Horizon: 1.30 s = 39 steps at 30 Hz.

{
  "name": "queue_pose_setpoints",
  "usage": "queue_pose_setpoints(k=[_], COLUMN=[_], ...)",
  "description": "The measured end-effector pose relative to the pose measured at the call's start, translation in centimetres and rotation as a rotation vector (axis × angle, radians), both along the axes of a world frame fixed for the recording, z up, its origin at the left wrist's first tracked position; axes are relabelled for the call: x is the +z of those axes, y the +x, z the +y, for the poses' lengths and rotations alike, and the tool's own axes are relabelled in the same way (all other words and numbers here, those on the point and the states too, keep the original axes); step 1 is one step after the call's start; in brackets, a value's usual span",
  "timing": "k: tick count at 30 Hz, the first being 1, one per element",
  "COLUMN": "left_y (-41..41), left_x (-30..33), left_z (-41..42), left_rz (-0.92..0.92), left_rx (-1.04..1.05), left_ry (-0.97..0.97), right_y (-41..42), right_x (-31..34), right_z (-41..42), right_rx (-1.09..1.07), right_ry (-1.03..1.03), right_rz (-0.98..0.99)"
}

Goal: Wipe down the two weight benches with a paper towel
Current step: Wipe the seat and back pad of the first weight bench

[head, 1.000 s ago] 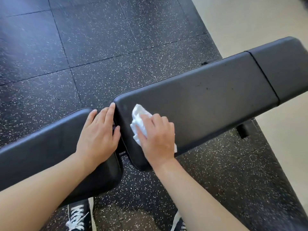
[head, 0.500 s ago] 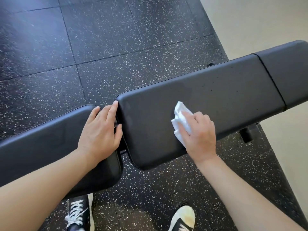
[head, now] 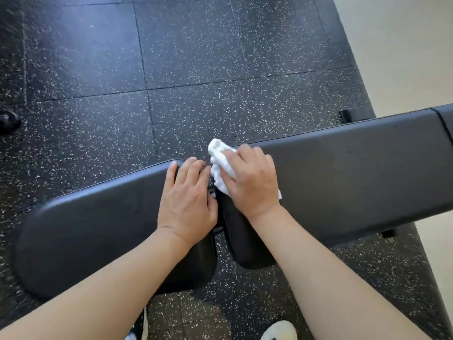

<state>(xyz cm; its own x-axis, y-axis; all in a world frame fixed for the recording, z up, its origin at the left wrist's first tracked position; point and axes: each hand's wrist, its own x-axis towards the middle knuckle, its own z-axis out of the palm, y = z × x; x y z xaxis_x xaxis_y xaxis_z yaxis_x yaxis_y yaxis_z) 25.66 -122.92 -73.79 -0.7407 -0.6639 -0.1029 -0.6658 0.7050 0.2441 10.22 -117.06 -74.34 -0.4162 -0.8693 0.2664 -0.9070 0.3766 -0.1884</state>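
The paper towel (head: 221,165) is crumpled into a white wad and lies on the left end of the long black pad (head: 355,177), the pad that runs toward 3 o'clock in the head view. Our right hand (head: 252,182) covers most of it, with the fingers curled over the wad and pressing it down on the pad, near the far edge; a small corner of paper shows at the wrist side. Just beside it, toward 9 o'clock, our left hand (head: 188,200) rests flat on the end of the shorter pad (head: 93,229), fingers straight and together, holding nothing. A narrow gap separates the two pads, and the two hands almost touch over it.

We judge the wiping is in progress on the long pad, at its end by the gap. No wet trace or shine tells us which part is already cleaned, so we cannot say how much is finished. The shorter pad under the left hand probably waits for the towel. Whether these pads are two benches or one, we cannot tell. Around them is the speckled rubber floor (head: 196,57), and a shoe (head: 279,331) at 6 o'clock.
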Motion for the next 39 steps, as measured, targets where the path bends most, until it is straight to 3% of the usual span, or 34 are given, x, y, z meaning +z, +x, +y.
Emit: queue_pose_setpoints(k=[7, 13, 18, 22, 26, 30, 34, 39], left_y=[-0.1, -0.1, 0.1, -0.1, -2.2, -6.9, -12.1, -14.4], left_x=[0.2, 0.3, 0.4, 0.8, 1.9, 2.6, 1.9, 0.3], left_z=[0.0, 0.2, 0.2, 0.0, 0.4, 2.2, 4.1, 6.2], left_rz=[-0.044, -0.007, 0.054, 0.048, 0.120, 0.077, 0.031, 0.076], left_rx=[-0.019, -0.005, -0.118, -0.216, -0.277, -0.363, -0.382, -0.181], left_ry=[-0.010, 0.017, -0.001, 0.006, 0.083, 0.061, 0.048, -0.013], right_y=[-2.4, 2.9, -1.8, -8.4, -8.2, -4.1, -5.3, -12.3], right_x=[0.9, 0.2, 0.2, -0.5, -0.8, -0.7, -0.8, -1.2], right_z=[-3.9, 8.2, 12.7, 9.8, 7.3, 10.7, 17.0, 22.9], right_rx=[-0.120, 0.048, 0.237, -0.007, -0.307, -0.185, -0.102, -0.314], right_ry=[0.045, -0.037, -0.046, -0.089, -0.092, -0.099, -0.104, -0.127], right_rz=[-0.064, -0.057, -0.051, -0.038, 0.016, -0.007, -0.029, -0.063])
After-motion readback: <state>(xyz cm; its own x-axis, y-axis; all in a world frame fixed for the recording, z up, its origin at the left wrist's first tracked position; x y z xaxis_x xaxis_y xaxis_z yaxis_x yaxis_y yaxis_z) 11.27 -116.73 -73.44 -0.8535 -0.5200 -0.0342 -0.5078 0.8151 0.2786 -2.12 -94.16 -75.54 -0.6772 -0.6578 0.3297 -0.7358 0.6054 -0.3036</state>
